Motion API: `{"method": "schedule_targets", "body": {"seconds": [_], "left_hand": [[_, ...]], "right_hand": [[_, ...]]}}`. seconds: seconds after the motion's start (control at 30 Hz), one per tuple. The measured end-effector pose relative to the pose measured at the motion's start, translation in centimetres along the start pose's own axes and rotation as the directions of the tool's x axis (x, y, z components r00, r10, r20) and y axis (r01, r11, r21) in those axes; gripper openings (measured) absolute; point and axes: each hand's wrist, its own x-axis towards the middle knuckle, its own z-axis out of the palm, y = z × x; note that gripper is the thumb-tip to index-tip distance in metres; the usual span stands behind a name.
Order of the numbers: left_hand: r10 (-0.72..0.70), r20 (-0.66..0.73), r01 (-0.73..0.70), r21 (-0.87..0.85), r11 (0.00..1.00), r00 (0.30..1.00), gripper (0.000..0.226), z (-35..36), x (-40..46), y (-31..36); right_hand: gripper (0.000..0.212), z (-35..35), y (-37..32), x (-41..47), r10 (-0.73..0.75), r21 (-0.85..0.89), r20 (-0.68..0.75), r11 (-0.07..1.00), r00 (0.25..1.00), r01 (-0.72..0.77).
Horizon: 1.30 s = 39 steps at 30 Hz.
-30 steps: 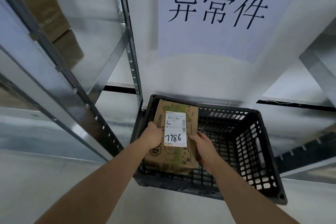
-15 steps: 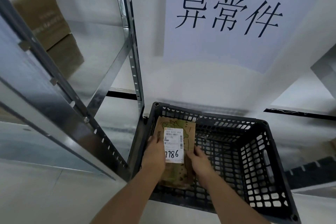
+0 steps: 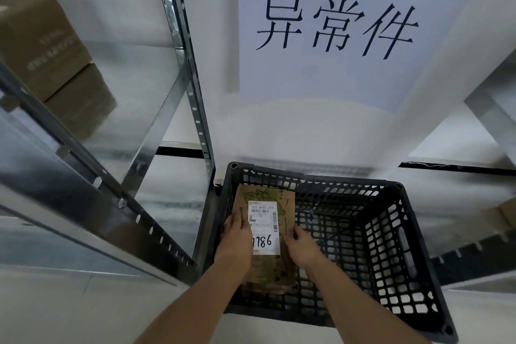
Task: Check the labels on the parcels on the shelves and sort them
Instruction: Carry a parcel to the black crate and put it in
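Brown kraft parcel (image 3: 265, 234) held low inside black crate (image 3: 402, 234), against its 9 o'clock wall, white label (image 3: 264, 227) facing up. Left hand (image 3: 237, 240) and right hand (image 3: 300, 246) pinching opposite long edges, neither released. Could snag a corner in the lattice wall if let go while tilted, leaving it propped on edge. Could also trap fingertips beneath if dropped flat. Worth confirming against sign (image 3: 335, 28) at 12 o'clock before release: wrong bin means mis-sort

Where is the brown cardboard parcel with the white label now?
In the head view, the brown cardboard parcel sits low-centre inside the black plastic crate, against its left wall, held between the left hand and right hand.
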Motion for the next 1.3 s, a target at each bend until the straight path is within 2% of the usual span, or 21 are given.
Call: {"method": "schedule_targets", "body": {"seconds": [0.07,0.13,0.27,0.4,0.53,0.7,0.8,0.9,1.0,1.17,1.3], "left_hand": [[0.012,0.007,-0.012,0.014,1.0,1.0,0.099,-1.5,-0.5,0.7],[0.072,-0.009,-0.072,0.063,0.995,0.997,0.098,-4.9,-1.5,2.1],[0.117,-0.025,-0.113,0.139,0.984,0.993,0.071,-17.8,-7.1,6.7],[0.192,-0.035,-0.179,0.241,0.954,0.981,0.065,-34.1,-15.9,12.3],[0.235,-0.056,-0.212,0.266,0.94,0.97,0.065,-49.3,-23.9,16.8],[0.276,-0.092,-0.26,0.155,0.953,0.957,0.063,-65.8,-35.1,22.1],[0.287,-0.165,-0.282,0.052,0.958,0.944,0.072,-74.1,-42.7,24.5],[0.29,-0.32,-0.32,-0.046,0.946,0.902,0.078,-79.3,-49.8,25.0],[0.228,-0.456,-0.335,-0.167,0.927,0.86,0.08,-81.9,-56.1,23.4],[0.136,-0.536,-0.265,-0.171,0.949,0.833,0.079,-84.0,-63.9,18.4],[0.088,-0.625,-0.257,-0.186,0.949,0.776,0.078,-85.8,-66.9,14.3]], "right_hand": [[0.047,-0.5,-1.5,-0.6,-0.035,-0.113,-0.007,0.993,0.999,0.034],[0.043,-1.7,-4.0,-1.9,-0.075,-0.221,-0.018,0.973,0.997,0.07],[0.054,-6.0,-13.7,-10.3,-0.158,-0.442,0.002,0.886,0.987,0.143],[0.059,-12.9,-26.7,-24.5,-0.214,-0.515,0.052,0.831,0.975,0.21],[0.058,-20.1,-38.9,-37.9,-0.286,-0.524,-0.014,0.818,0.958,0.237],[0.057,-27.4,-50.7,-54.4,-0.398,-0.555,-0.075,0.778,0.914,0.294],[0.057,-30.8,-55.1,-63.6,-0.525,-0.58,-0.124,0.727,0.842,0.367],[0.057,-32.8,-57.3,-71.0,-0.649,-0.528,-0.244,0.712,0.72,0.463],[0.058,-33.4,-58.1,-76.2,-0.726,-0.499,-0.312,0.674,0.613,0.545],[0.057,-30.7,-60.0,-82.5,-0.766,-0.498,-0.296,0.633,0.57,0.592],[0.055,-27.0,-61.0,-85.8,-0.804,-0.486,-0.278,0.59,0.526,0.645]]}}
